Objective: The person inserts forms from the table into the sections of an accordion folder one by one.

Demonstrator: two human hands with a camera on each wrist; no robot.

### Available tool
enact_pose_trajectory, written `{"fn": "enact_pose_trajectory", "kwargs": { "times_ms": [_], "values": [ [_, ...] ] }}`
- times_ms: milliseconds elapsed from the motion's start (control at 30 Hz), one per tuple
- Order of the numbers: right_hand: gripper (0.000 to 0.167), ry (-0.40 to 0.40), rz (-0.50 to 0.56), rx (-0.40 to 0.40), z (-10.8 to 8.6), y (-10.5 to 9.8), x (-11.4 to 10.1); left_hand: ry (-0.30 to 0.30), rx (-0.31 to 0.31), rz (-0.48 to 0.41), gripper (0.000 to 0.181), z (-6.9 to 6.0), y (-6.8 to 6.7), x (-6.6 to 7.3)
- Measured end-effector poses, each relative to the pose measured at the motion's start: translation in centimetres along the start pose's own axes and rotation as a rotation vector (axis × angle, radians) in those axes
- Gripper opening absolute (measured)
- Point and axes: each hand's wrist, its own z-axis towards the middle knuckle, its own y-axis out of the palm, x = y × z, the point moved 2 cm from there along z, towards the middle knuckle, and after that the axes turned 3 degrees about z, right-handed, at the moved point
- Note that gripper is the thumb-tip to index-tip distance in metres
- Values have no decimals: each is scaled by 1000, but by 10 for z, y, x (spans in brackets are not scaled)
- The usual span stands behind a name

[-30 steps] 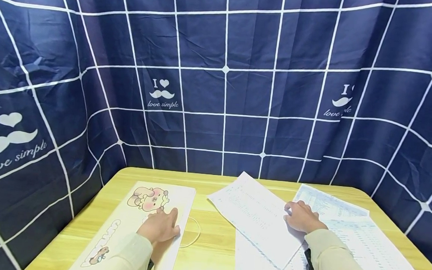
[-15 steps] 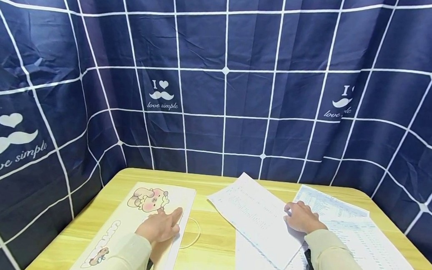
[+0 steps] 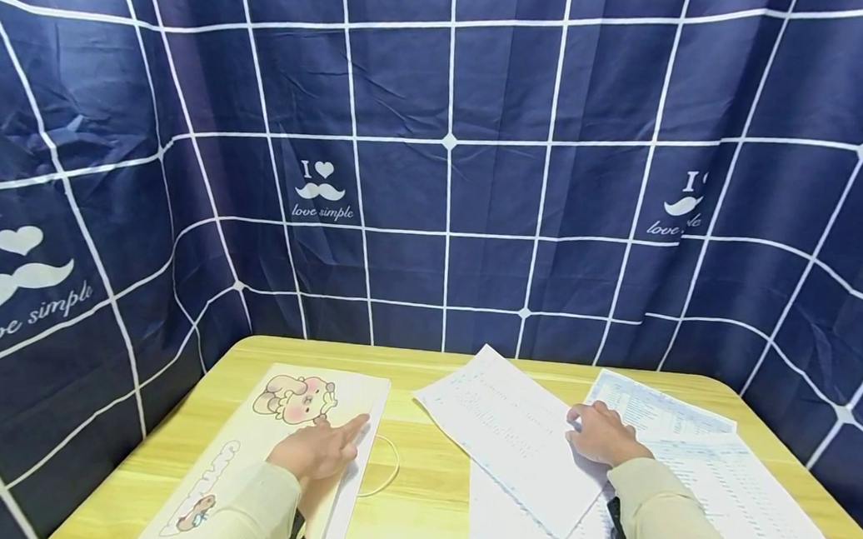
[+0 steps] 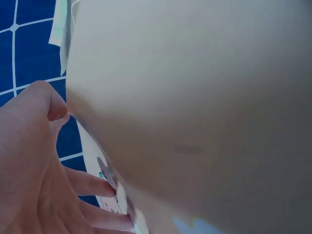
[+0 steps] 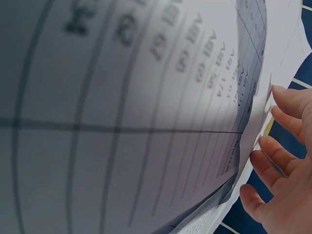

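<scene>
A cream booklet-like folder (image 3: 237,473) printed with cartoon animals lies at the left of the table. My left hand (image 3: 317,447) rests on its cover, the index finger reaching to the right edge. Seen from the left wrist, the thumb touches the cover edge (image 4: 73,109) and other fingers lie against the cartoon side. A tilted printed sheet (image 3: 503,433) lies in the middle right. At its right edge, my right hand (image 3: 602,433) pinches the paper between thumb and finger; the right wrist view shows the fingertips (image 5: 278,92) at the paper's rim.
More printed sheets (image 3: 747,492) lie beneath and right of the tilted sheet, and another blue-toned sheet (image 3: 655,406) is behind them. A thin pale cord (image 3: 393,467) loops out from the folder. A navy gridded curtain (image 3: 478,248) surrounds the wooden table (image 3: 424,369).
My left index finger has stretched further toward the folder's right edge, where more of a white strip shows. The right hand and the sheets have stayed put.
</scene>
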Motion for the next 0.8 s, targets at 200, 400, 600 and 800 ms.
{"fn": "enact_pose_trajectory", "kwargs": {
  "times_ms": [200,400,600,800],
  "values": [
    [32,1,-1,2,0,0,-1,-6,-20,8,50,-1,-3,1],
    [31,-5,-3,3,0,0,-1,35,-29,15,45,-2,-3,2],
    [30,-1,-1,8,-1,0,0,54,-40,43,43,-3,-3,3],
    [30,-5,1,14,-1,1,2,30,-39,41,43,-3,-3,4]
  ]
}}
